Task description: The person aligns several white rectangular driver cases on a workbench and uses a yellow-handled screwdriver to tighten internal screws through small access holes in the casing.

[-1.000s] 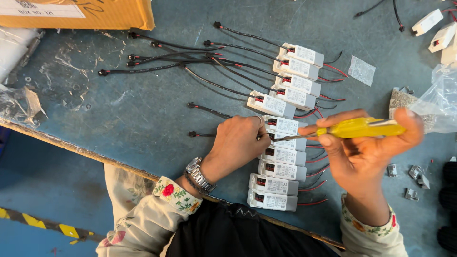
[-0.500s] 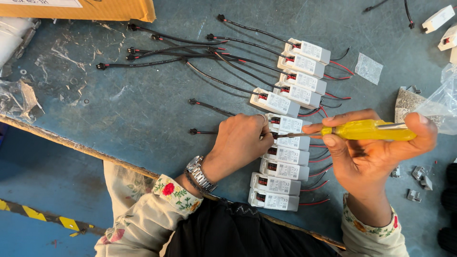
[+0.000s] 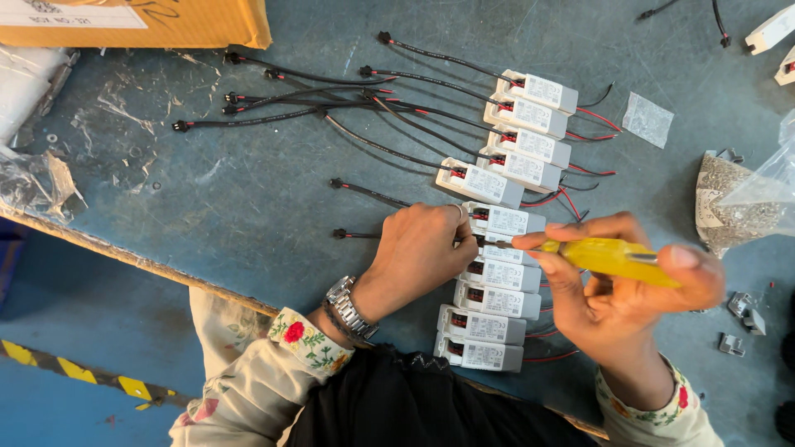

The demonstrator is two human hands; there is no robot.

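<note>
Several small white driver boxes (image 3: 503, 222) with black leads and red wires lie in a column on a blue worktable (image 3: 248, 190). My left hand (image 3: 422, 252), with a metal watch at the wrist, presses down on one box in the middle of the column. A yellow-handled screwdriver (image 3: 609, 257) is gripped in my right hand (image 3: 629, 290), its tip pointing left at the end of the box beside my left hand. The box under my left hand is mostly hidden.
A cardboard box (image 3: 141, 23) sits at the back left. Clear plastic wrap (image 3: 33, 186) lies at the left edge. A plastic bag of small parts (image 3: 737, 199) and loose metal clips (image 3: 741, 306) are at the right. The table's front edge (image 3: 124, 257) runs diagonally.
My left hand has stayed on the box. My right hand with the screwdriver has shifted slightly lower; the view has drifted a little.
</note>
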